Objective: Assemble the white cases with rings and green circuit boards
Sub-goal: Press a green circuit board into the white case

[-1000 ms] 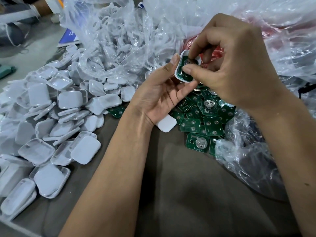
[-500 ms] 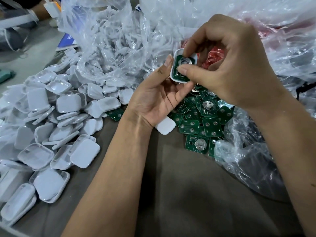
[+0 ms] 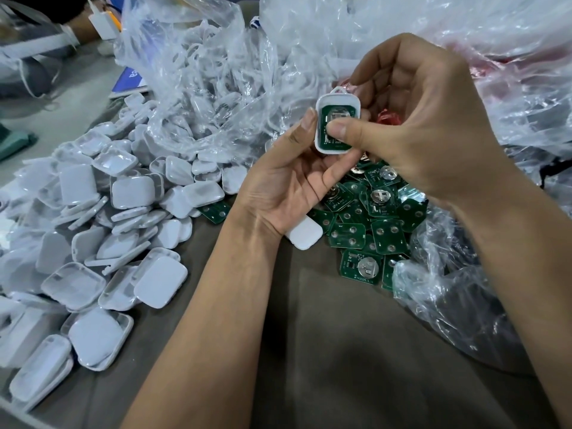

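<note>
A white case half (image 3: 322, 113) with a small ring loop at its top is held up at centre. A green circuit board (image 3: 328, 117) lies inside it. My left hand (image 3: 288, 184) grips the case from below and the left, thumb on its left edge. My right hand (image 3: 424, 119) comes from the right, its thumb pressing on the board, its fingers curled behind the case. Under the hands lies a heap of loose green circuit boards (image 3: 371, 224). Beside my left wrist lies one white case piece (image 3: 305, 235).
A large pile of white case halves (image 3: 102, 230) covers the left of the dark cloth (image 3: 340, 351). Clear plastic bags (image 3: 210, 72) of white parts stand behind, more crumpled plastic (image 3: 448, 289) at the right. Another person's arm (image 3: 83, 29) shows at the top left.
The case has turned more upright and toward me. My right thumb has slid onto the middle of the board, and the ring loop at the top now shows.
</note>
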Available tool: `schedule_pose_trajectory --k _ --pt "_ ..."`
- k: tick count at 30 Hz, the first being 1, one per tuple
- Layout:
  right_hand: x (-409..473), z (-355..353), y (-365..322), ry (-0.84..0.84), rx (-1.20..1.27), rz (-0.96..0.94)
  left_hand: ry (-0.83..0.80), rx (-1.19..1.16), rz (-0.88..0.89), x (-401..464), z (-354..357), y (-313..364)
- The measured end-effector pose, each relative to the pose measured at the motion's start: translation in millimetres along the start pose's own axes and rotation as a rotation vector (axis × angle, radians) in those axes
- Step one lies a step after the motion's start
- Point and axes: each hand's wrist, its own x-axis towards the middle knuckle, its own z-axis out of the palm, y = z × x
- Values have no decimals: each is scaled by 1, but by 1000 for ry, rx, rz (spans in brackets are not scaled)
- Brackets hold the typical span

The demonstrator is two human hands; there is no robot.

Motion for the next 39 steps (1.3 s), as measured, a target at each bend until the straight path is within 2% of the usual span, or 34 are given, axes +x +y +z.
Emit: schedule_pose_trajectory --k 9,23,25,28,33,39 --pt "0 4 0 -23 290 127 -40 -51 -14 1 1 1" --pt "-1 7 4 -18 459 263 -94 -156 -64 0 2 1" --pt "-1 8 4 30 411 203 -62 -142 -35 2 1 1" --pt "0 8 6 98 171 45 4 -116 31 5 -1 -1" --pt "2 4 9 92 -162 -100 9 -105 68 6 -5 -2" --pt "1 2 7 49 -288 -183 8 -65 68 6 -8 -2"
